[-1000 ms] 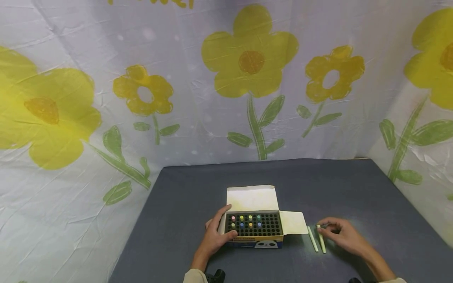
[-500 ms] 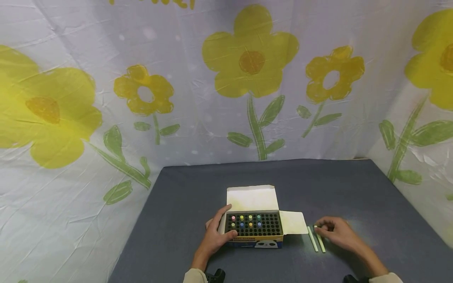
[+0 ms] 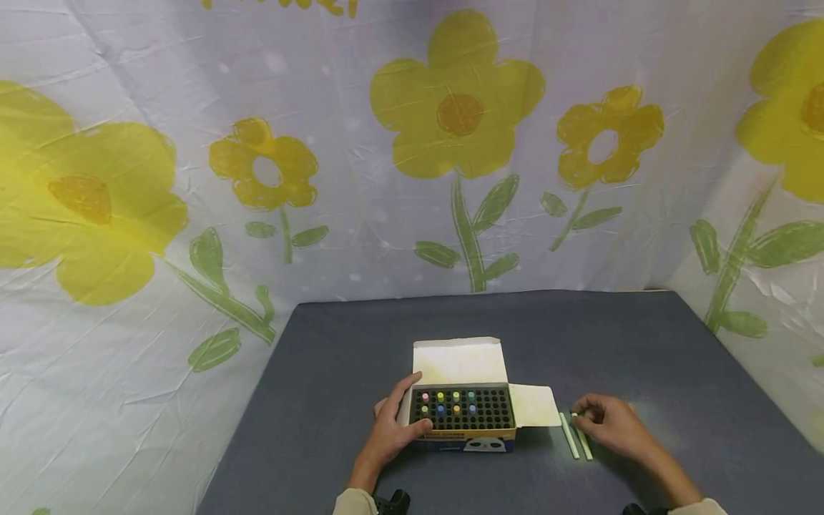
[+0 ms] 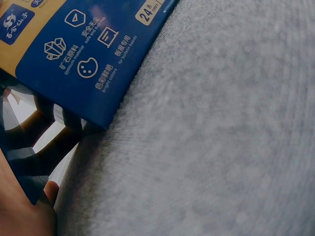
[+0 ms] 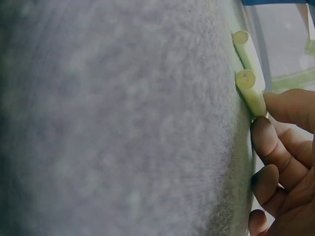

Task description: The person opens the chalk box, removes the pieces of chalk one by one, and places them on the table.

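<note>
A blue and yellow chalk box (image 3: 460,440) lies with its lid open, baring a black grid of holes. Several coloured chalk sticks stand in the grid's left part. My left hand (image 3: 389,430) grips the box's left end, thumb at the front and a finger at the back corner; in the left wrist view its fingers pass partly behind a flap. Two pale yellow-green chalk sticks lie side by side right of the box. At the far end of the right-hand chalk stick (image 3: 584,445), my right hand (image 3: 611,425) pinches with thumb and forefinger. The left-hand chalk stick (image 3: 569,436) lies untouched.
The box's white lid (image 3: 460,361) is folded back, and a white side flap (image 3: 534,405) reaches right, close to the loose chalk. A dark grey cloth covers the table (image 3: 309,400). Behind it hangs a flower-printed curtain (image 3: 360,272).
My right hand has shifted slightly left, bringing the right-hand chalk stick's far end closer to the other stick. My left hand and the box have stayed in place.
</note>
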The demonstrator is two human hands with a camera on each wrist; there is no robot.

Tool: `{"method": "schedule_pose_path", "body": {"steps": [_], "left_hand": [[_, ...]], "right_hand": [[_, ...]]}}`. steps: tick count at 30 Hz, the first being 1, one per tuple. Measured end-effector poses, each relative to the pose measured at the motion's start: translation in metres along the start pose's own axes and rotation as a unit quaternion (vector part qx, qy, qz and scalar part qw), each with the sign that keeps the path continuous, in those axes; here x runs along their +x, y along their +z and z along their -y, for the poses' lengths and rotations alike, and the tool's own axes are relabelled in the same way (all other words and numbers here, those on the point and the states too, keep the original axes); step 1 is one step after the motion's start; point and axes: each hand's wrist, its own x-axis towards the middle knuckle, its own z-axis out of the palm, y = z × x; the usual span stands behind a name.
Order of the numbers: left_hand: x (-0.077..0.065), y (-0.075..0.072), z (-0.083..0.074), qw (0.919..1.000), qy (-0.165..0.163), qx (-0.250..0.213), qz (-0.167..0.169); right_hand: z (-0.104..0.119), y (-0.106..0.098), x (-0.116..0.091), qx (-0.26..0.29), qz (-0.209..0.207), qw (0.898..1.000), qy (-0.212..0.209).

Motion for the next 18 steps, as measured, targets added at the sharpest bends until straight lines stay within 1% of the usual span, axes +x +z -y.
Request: {"method": "schedule_pose_path", "body": {"steps": [3,7,9,14,18], "left_hand": [[0.001,0.0,0.0,1.0,-0.002,0.004,0.0],[0.001,0.001,0.0,1.0,-0.001,0.005,0.002],[0.001,0.001,0.0,1.0,-0.001,0.006,0.001],[0.001,0.0,0.001,1.0,0.0,0.005,-0.002],[0.001,0.0,0.0,1.0,0.002,0.002,-0.003]], "right_hand": [[0.002,-0.002,-0.001,0.004,0.004,1.0,0.015],[0.005,-0.006,-0.002,0.03,0.007,0.999,0.04],[0.006,-0.007,-0.002,0.043,0.001,0.998,0.036],[0.012,-0.009,-0.002,0.073,-0.026,0.997,0.007],[0.023,-0.009,0.0,0.086,-0.048,0.995,-0.008]]}}
